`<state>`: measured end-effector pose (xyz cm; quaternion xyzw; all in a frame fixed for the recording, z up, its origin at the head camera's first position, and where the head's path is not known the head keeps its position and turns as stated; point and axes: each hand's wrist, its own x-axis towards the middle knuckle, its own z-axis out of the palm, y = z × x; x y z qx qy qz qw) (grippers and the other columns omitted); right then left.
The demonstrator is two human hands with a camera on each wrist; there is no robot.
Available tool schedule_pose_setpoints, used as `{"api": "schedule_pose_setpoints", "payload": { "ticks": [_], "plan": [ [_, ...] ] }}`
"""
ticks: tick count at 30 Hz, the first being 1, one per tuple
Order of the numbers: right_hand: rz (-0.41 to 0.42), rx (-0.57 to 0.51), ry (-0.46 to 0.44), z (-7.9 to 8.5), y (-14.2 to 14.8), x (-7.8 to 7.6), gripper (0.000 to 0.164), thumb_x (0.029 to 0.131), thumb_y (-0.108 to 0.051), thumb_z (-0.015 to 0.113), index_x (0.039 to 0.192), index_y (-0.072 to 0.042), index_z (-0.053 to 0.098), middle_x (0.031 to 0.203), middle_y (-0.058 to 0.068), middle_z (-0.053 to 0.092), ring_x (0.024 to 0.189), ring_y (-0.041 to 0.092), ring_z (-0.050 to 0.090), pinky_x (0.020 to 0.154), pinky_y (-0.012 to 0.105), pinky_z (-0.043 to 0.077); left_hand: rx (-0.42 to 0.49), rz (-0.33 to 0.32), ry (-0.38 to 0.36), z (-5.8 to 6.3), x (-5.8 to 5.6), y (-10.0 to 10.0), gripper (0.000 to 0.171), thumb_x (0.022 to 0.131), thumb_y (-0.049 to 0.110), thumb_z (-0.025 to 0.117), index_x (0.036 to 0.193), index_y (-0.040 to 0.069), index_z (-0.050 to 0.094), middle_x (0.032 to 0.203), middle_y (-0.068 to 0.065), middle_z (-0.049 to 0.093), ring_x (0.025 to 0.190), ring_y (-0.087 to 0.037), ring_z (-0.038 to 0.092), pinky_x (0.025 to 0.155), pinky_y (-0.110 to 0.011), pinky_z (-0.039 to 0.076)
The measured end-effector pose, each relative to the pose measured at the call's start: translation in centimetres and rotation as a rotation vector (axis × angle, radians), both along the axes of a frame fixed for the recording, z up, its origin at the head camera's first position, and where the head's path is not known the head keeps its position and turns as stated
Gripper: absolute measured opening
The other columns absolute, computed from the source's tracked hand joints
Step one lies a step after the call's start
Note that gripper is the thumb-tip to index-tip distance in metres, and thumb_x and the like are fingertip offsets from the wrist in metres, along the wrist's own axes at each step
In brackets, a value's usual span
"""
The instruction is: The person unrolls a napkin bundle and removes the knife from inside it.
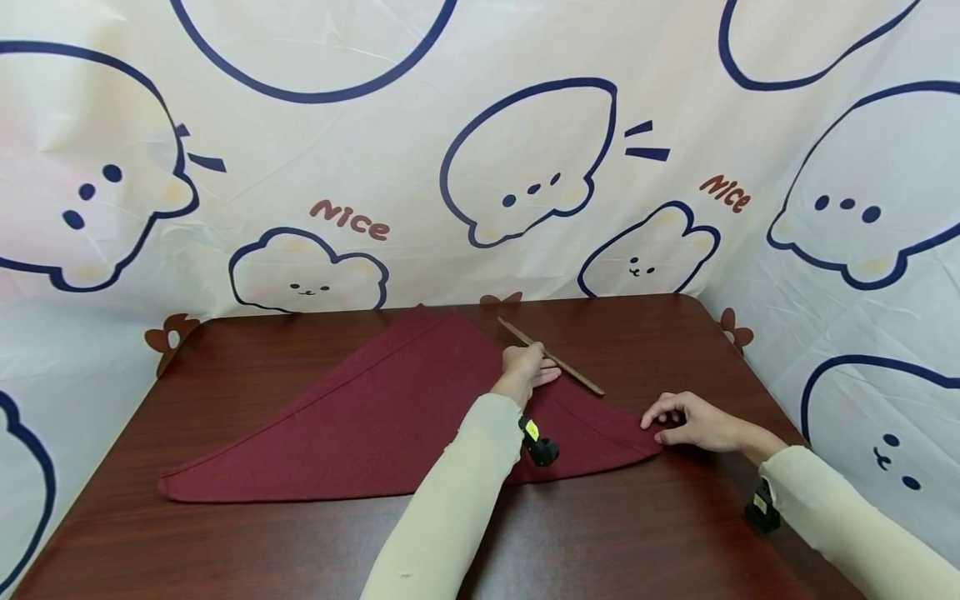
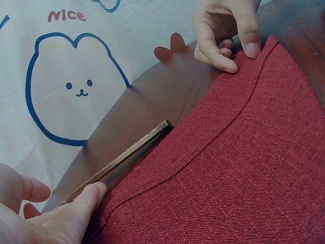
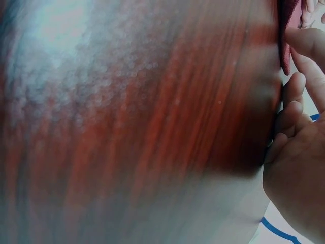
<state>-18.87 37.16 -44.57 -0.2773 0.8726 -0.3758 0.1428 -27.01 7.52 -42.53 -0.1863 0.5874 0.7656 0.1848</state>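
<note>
A dark red cloth, folded into a broad triangle with a stitched hem, lies on the table. Along its right-hand slanting edge lies a thin brown wooden stick, one end narrower. My left hand is at that edge beside the stick, fingers extended; its fingertips overlap the stick and the cloth's border in the left wrist view. With thumb and forefinger, my right hand pinches the cloth's right corner. In the right wrist view only a sliver of the cloth shows by the right fingers.
The dark wood-grain table has a rounded back right corner. A pale curtain with blue cartoon outlines surrounds it at the back and sides. Small dark wrist cameras sit at both sleeves.
</note>
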Motion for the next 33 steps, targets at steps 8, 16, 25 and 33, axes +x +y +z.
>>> {"api": "schedule_pose_setpoints", "payload": {
  "ticks": [8,16,25,33],
  "plan": [
    [-0.002,-0.003,0.001,0.0,0.0,0.0,0.014,0.09,-0.005,0.073,0.103,-0.01,0.074,0.09,0.011,0.061,0.083,0.013,0.051,0.069,0.027,0.039,-0.054,-0.013,0.016,0.6,0.4,0.1,0.047,0.103,0.013,0.048,0.144,-0.01,0.043,0.122,-0.028,0.068,0.11,-0.033,0.072,0.089,-0.032,0.06],
    [-0.003,-0.004,0.0,0.0,0.0,0.0,0.014,0.089,-0.005,0.073,0.103,-0.01,0.074,0.089,0.011,0.061,0.082,0.013,0.051,0.069,0.027,0.039,-0.158,-0.187,0.057,1.0,0.3,-0.4,0.049,0.104,0.021,0.05,0.144,-0.007,0.046,0.125,-0.026,0.068,0.105,-0.031,0.074,0.082,-0.028,0.061],
    [-0.004,-0.003,-0.009,0.0,0.0,0.0,0.014,0.09,-0.007,0.073,0.103,-0.011,0.074,0.089,0.009,0.061,0.082,0.013,0.051,0.069,0.027,0.039,-0.146,-0.32,0.078,1.1,0.3,-1.3,0.048,0.105,0.024,0.047,0.136,-0.011,0.054,0.129,-0.026,0.067,0.114,-0.037,0.07,0.091,-0.037,0.06],
    [-0.014,0.004,-0.018,0.1,0.1,0.0,0.014,0.09,-0.007,0.073,0.103,-0.011,0.074,0.089,0.009,0.061,0.08,0.015,0.049,0.068,0.027,0.038,-0.139,-0.368,0.084,1.1,0.2,-2.7,0.046,0.106,0.025,0.045,0.136,-0.009,0.056,0.133,-0.024,0.066,0.118,-0.036,0.068,0.093,-0.037,0.059]
  ]
}}
